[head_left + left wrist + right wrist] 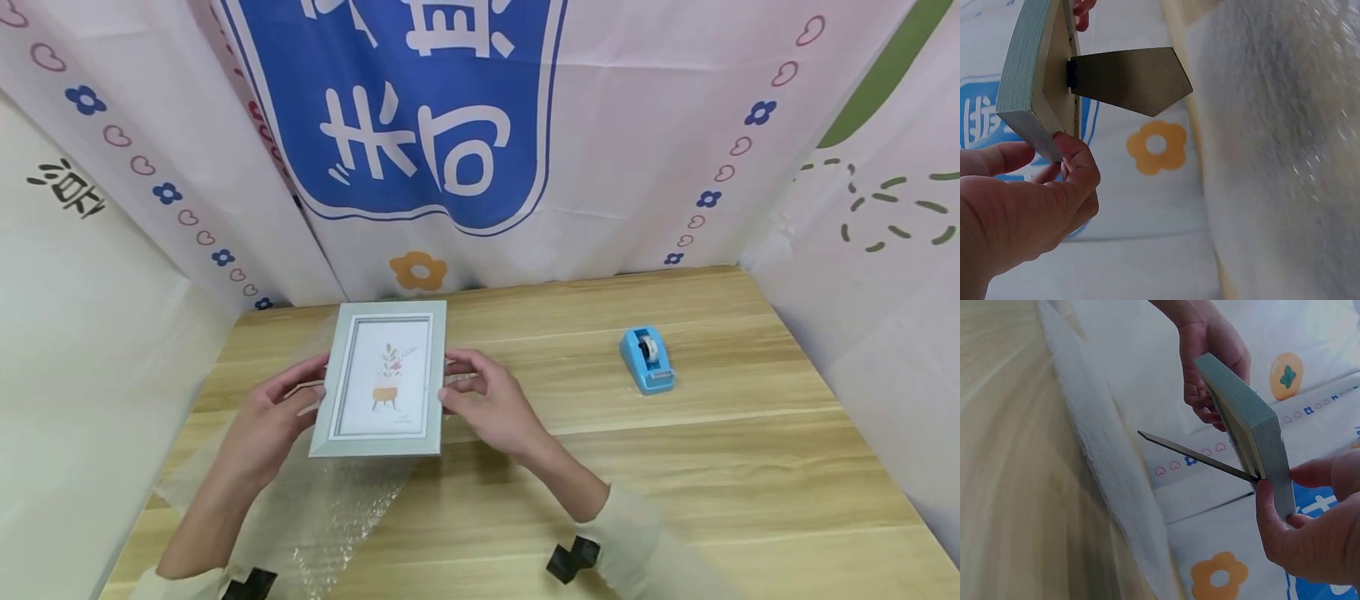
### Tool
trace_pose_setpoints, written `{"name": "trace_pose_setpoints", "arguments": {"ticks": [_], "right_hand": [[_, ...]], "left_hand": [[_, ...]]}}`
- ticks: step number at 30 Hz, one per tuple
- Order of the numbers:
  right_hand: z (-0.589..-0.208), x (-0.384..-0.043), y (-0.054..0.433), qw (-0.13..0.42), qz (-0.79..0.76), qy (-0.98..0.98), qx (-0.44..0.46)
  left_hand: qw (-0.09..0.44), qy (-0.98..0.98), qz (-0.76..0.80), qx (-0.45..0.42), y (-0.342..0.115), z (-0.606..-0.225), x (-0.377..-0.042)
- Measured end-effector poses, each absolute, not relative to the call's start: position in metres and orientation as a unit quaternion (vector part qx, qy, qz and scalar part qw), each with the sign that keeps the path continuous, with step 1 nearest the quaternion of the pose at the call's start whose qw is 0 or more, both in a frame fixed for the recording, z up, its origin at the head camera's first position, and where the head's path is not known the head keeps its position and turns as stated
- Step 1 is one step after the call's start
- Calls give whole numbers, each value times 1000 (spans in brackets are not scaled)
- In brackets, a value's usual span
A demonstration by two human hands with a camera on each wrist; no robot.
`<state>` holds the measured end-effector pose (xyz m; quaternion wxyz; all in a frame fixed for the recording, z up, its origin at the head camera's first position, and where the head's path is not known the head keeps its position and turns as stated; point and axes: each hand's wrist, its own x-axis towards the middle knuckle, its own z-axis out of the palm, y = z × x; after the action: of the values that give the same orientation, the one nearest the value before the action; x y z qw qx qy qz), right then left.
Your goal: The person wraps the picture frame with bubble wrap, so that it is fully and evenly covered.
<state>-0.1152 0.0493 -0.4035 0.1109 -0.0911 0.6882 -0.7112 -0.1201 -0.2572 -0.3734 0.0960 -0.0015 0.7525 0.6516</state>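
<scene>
A pale green picture frame with a drawing of a potted plant is held up above the table, its front facing the head camera. My left hand grips its left edge, thumb in front and fingers behind. On the opposite edge my right hand pinches the frame the same way. Both wrist views show the stand on its back swung out. Under the frame lies a sheet of bubble wrap, spread over the table's left part.
A blue tape dispenser stands on the right side of the wooden table. Printed cloth hangs along the back edge, and pale walls close off both sides.
</scene>
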Motion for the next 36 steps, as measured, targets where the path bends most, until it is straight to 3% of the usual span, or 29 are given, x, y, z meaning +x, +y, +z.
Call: {"name": "trace_pose_setpoints", "arguments": {"ticks": [19, 36], "right_hand": [[-416, -114, -11, 131, -705, 688, -110], [-426, -124, -58, 126, -683, 711, -109]], "left_hand": [[71, 724, 686, 21, -326, -386, -117], [80, 721, 688, -17, -369, -394, -123]]}}
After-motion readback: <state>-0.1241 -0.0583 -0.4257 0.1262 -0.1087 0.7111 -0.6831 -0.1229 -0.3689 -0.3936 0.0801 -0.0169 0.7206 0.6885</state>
